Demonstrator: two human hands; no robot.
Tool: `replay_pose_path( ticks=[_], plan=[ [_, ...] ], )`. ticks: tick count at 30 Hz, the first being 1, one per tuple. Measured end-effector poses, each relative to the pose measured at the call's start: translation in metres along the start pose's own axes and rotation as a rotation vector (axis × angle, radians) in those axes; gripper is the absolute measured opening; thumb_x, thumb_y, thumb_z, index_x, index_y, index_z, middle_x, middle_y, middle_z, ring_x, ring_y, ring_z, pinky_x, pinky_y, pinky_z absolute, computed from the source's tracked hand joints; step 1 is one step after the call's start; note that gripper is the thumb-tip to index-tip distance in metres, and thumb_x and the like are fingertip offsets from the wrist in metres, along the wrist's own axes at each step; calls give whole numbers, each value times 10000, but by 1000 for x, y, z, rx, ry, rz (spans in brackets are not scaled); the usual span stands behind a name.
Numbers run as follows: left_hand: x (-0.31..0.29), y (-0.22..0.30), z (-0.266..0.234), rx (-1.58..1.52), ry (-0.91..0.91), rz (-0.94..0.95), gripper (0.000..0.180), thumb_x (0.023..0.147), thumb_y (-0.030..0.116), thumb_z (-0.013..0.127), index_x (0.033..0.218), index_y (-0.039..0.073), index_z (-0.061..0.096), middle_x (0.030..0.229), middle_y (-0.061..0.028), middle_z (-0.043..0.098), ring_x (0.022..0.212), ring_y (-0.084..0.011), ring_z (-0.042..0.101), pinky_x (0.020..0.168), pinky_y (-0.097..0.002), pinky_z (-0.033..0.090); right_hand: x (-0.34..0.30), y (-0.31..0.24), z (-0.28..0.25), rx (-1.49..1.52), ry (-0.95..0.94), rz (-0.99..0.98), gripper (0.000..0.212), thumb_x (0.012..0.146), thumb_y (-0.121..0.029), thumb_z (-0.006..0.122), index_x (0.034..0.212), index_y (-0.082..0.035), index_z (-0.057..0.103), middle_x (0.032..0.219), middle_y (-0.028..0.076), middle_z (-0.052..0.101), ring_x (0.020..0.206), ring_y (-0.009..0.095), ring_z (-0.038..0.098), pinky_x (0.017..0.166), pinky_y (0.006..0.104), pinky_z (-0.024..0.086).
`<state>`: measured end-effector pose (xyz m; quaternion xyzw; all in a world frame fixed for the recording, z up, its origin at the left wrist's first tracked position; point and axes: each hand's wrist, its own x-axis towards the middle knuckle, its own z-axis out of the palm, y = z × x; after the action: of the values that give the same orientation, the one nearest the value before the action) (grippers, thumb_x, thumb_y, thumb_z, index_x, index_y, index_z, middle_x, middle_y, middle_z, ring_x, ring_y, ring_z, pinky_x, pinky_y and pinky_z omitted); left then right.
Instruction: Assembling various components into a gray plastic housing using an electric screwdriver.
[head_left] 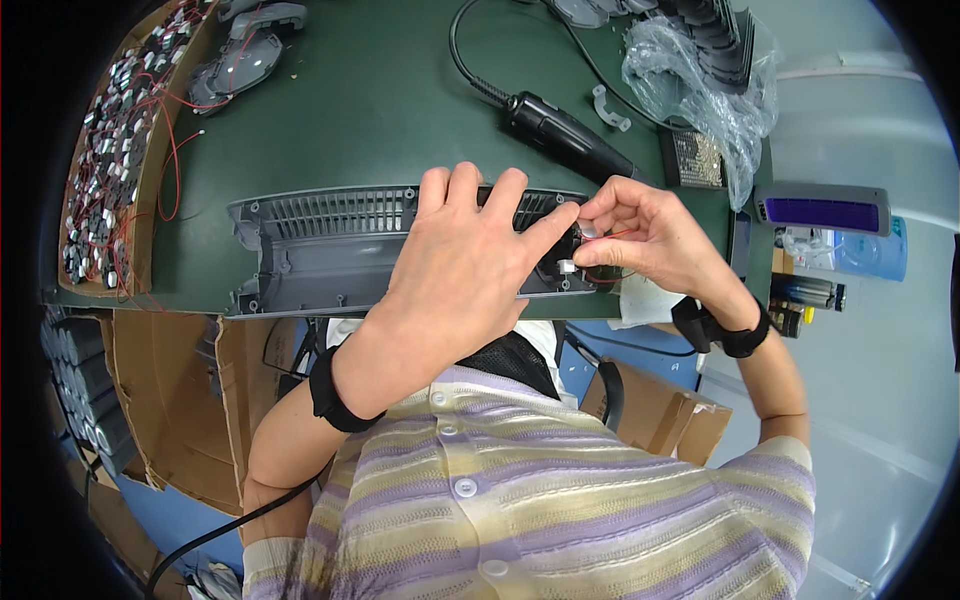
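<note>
A long grey plastic housing with a slotted grille along its far side lies on the table in front of me. My left hand is laid across its middle and right part, fingertips over the far edge, holding it. The left thumb is mostly hidden. At the housing's right end my right hand has thumb and fingers closed around a thin red wire. A small white connector sits by the right thumb tip. Dark parts inside that end are partly covered by my hands.
A cardboard box of wired connectors stands at the left. Beyond the housing lie a black corded power tool and a grey curved bracket. Plastic wrap and a box of small pins or screws are at the right.
</note>
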<state>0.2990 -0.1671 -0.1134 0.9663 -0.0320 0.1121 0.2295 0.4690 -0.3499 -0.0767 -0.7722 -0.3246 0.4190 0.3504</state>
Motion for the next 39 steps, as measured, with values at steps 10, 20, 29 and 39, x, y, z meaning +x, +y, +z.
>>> replay_pose_path(
  ticks=[10,20,29,39],
  plan=[
    [6,3,-3,14,-64,-7,827,598,225,934,1373,169,651,1217,-118,538,1090,-326,507,960,-476,391,16,-47,-8,-611,-121,-212,355,766,-207,914,867,31,671,793,148,727,708,338,704,635,377,543],
    [18,2,-6,0,-118,10,689,659,217,850,1324,144,683,1125,-115,553,1066,-322,524,965,-499,396,20,-51,-4,-663,-182,-152,297,734,-93,883,874,57,667,801,197,713,740,383,707,668,431,561],
    [21,-2,-9,-82,-103,10,752,597,186,895,1323,140,705,1214,-134,550,1121,-315,525,999,-458,375,18,-38,2,-531,-70,-127,334,723,-154,904,846,63,683,768,204,716,751,373,724,677,424,566],
    [12,3,-4,37,58,37,764,633,272,924,1351,170,686,1210,-136,562,1114,-322,534,1000,-497,390,-10,12,-40,-102,334,-230,333,900,-198,825,1149,7,741,945,61,763,845,148,699,801,304,581]
  ],
)
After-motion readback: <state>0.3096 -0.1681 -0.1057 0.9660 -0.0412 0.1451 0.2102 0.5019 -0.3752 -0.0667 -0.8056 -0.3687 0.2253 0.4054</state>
